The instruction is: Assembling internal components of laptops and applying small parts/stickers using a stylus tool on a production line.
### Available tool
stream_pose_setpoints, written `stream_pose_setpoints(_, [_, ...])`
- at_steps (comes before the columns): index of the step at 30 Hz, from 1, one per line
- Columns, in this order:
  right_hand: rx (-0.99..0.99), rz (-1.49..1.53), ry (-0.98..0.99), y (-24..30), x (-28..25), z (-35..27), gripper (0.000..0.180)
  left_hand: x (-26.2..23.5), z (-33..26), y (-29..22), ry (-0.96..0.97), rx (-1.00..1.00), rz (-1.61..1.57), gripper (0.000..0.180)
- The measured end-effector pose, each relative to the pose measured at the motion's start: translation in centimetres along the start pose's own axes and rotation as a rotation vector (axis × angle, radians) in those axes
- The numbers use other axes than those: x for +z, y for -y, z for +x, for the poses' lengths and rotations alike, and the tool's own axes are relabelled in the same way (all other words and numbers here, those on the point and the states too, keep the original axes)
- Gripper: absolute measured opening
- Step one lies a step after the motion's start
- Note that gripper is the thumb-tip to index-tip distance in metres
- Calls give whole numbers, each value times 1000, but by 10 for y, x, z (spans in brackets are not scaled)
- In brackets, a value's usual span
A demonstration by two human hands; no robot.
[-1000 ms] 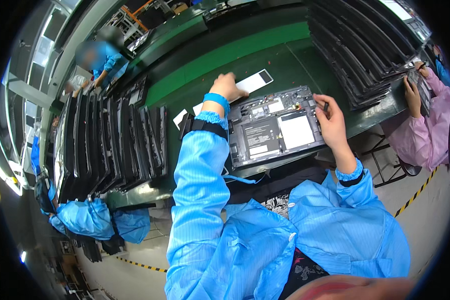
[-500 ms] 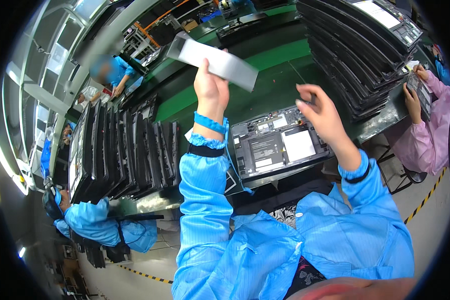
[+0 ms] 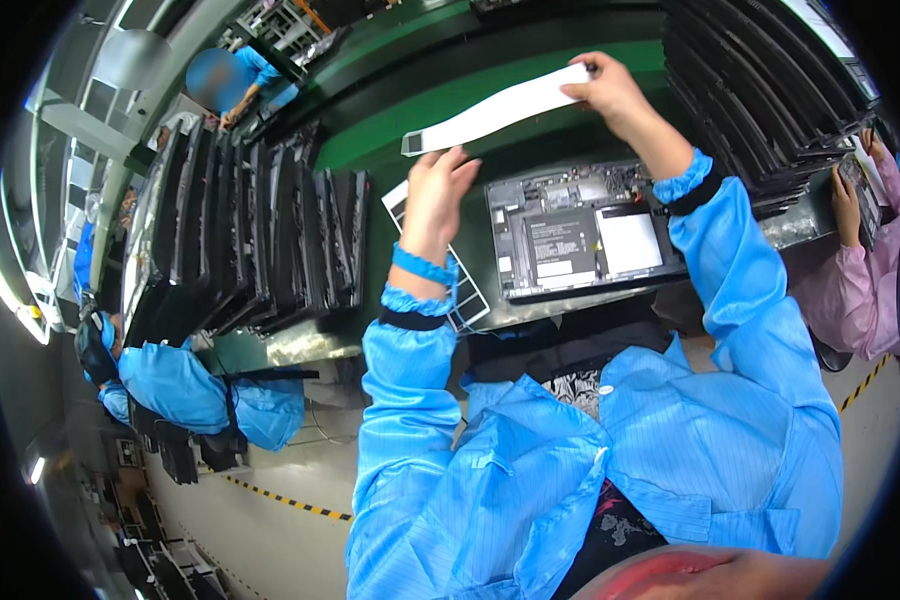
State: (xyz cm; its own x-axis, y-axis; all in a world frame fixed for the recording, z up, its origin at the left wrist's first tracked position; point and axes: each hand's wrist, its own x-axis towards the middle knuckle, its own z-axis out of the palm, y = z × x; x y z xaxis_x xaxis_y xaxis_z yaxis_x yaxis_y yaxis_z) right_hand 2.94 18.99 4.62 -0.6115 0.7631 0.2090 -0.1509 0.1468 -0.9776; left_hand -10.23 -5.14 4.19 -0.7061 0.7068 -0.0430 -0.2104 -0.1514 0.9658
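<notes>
A long white strip [image 3: 510,108] with a dark square at its left end hangs above the green bench. My right hand [image 3: 610,95] is closed on its right end, thumb against fingers. Just below the left end is my left hand [image 3: 440,195], its fingers apart; it may be brushing the strip's edge. Beneath both hands lies an opened laptop base [image 3: 570,240], with its black battery and a white rectangular part showing. A white-bordered sheet with dark panels [image 3: 467,290] lies beside it, partly covered by my left forearm.
Upright laptop bases [image 3: 240,230] stand in a row at the left. A tall stack of black laptop bases [image 3: 760,100] rises at the right. One person in pink [image 3: 860,290] works at the right, another in blue [image 3: 180,385] at the left.
The strip has passed from my left hand to my right and stretched out flatter. My right hand has moved up; my left has loosened and dropped slightly. The dark-panelled sheet shows more.
</notes>
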Motion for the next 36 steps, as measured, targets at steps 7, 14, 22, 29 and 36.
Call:
stream_pose_setpoints(7, [-107, -1050, 50, -54, -19, -3, 56, -63, 3, 34, 158, 253, 1220, 38])
stream_pose_setpoints(14, [-152, -580, 170, 18, 33, -24, 40, -52, 5, 60, 260, 644, 1427, 34])
stream_pose_setpoints(22, [124, -143, 427, -51, 110, -6, 39, -42, 2, 69, 105, 660, 1483, 32])
stream_pose_setpoints(29, [101, -471, 330, -48, 109, -17, 21, -41, 0, 67, 103, 649, 1501, 34])
stream_pose_setpoints(36, [71, -354, 352, -56, 111, -19, 21, -43, -1, 64, 142, 605, 1504, 36])
